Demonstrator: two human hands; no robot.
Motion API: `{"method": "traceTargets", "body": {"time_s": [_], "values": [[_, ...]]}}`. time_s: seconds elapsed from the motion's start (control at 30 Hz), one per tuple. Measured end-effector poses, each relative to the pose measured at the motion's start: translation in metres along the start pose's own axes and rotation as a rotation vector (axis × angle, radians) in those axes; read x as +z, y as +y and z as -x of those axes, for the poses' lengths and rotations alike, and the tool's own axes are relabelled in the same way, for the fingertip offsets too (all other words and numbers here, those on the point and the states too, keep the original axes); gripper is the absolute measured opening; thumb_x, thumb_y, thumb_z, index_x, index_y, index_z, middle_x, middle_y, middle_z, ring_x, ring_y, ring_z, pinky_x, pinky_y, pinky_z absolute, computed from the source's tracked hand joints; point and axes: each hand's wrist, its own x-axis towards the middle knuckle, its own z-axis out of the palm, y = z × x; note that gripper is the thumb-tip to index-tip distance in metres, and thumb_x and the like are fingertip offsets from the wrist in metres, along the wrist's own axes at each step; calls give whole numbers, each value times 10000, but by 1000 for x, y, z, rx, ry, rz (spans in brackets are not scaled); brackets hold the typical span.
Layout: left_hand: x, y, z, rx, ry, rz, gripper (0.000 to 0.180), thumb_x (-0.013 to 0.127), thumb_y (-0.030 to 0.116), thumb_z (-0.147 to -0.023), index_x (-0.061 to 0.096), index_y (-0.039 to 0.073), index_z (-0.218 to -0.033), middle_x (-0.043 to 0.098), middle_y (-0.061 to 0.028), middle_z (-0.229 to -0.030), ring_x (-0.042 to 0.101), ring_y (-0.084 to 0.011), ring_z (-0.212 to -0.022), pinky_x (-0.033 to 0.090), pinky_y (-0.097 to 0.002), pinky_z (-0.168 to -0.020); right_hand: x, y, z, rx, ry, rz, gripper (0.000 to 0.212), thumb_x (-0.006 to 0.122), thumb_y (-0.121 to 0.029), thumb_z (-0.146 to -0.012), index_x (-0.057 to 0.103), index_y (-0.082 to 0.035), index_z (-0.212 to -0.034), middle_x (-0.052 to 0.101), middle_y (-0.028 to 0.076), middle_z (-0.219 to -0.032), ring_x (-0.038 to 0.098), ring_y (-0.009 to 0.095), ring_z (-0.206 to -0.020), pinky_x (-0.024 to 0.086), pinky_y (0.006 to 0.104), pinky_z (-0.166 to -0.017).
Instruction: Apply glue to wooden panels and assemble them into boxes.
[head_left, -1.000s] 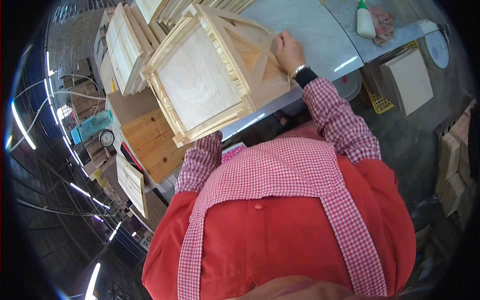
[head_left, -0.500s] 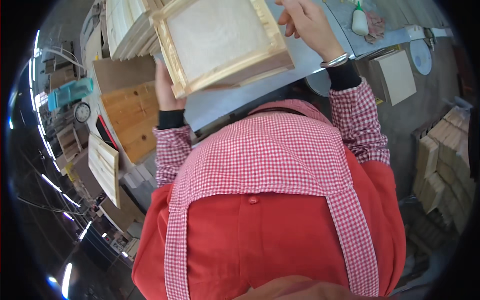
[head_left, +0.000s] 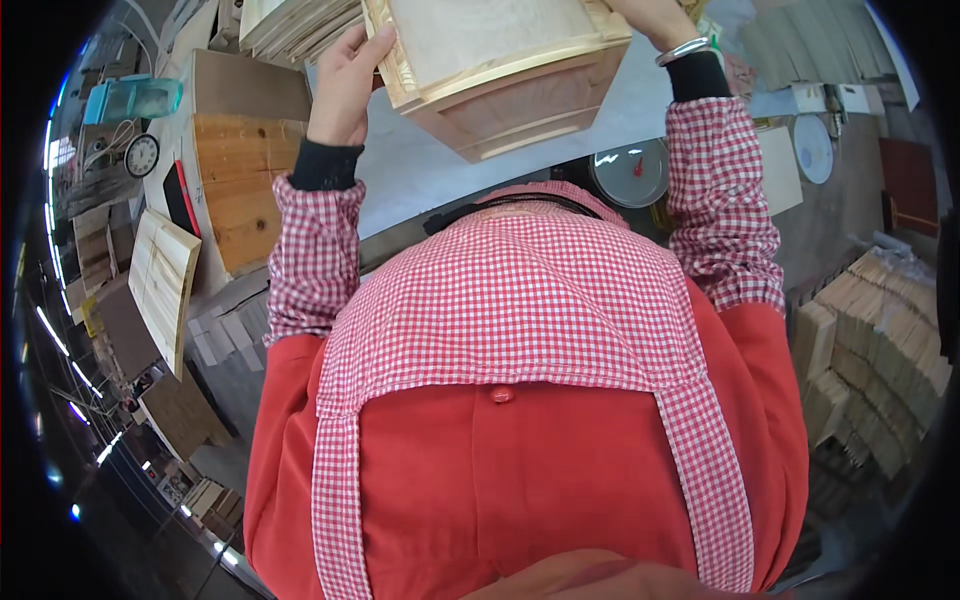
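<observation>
A pale wooden box [head_left: 540, 95] with a framed flat panel is tilted over the work table at the top of the view, its far part cut off. My left hand [head_left: 350, 85] is closed on the box's left edge, thumb on top and fingers at the side. At the box's right corner is my right hand [head_left: 655, 18], a silver bangle on its wrist. The upper edge of the picture cuts off most of its fingers, so their grip does not show.
Stacked wooden panels [head_left: 300, 35] stand beyond my left hand. A brown board [head_left: 240, 180] lies left of the white-topped table [head_left: 410, 180]. Below the table's near edge sits a round grey container [head_left: 630, 172]. Bundled wood pieces [head_left: 870, 340] are at the right.
The box has shifted right and tipped, showing more of its near wall. My left hand has moved up its edge. My right hand, earlier apart from the box, is now at its right corner.
</observation>
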Motion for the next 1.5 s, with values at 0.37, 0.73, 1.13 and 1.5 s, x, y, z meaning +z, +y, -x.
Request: {"method": "traceTargets", "body": {"time_s": [0.37, 0.73, 1.13, 1.5], "values": [[61, -58, 104, -16, 324, 254, 357, 583, 235, -942, 525, -12, -1192, 621, -68, -1053, 624, -179, -914, 491, -318, -803, -28, 78, -49, 98, 117, 37, 368, 605, -301, -932, 665, 19, -1102, 670, 20, -835, 591, 67, -796, 478, 213, -707], [-38, -47, -42, -16, -199, 496, 356, 500, 270, -981, 582, -22, -1168, 651, -107, -1100, 619, -149, -1009, 524, -328, -859, 75, -48, 99, 193, 348, -355, 368, 532, -341, -965, 556, 8, -1079, 611, 35, -737, 587, 105, -565, 454, 220, -502], [5, -10, -14, 17, -226, 323, 324, 587, 133, -923, 567, -63, -1181, 665, -91, -1032, 653, -155, -908, 534, -281, -782, 8, -9, 54, 63, 217, -344, 279, 611, -167, -920, 616, 38, -1109, 646, 22, -918, 586, 73, -780, 457, 199, -668], [59, -44, -15, 25, -37, 380, 422, 610, 156, -911, 495, -17, -1278, 634, -112, -1096, 635, -179, -939, 524, -275, -796, -29, 62, 34, 435, 138, -326, 372, 574, -267, -952, 595, 32, -1173, 645, 63, -1065, 600, 119, -924, 482, 246, -793]]}}
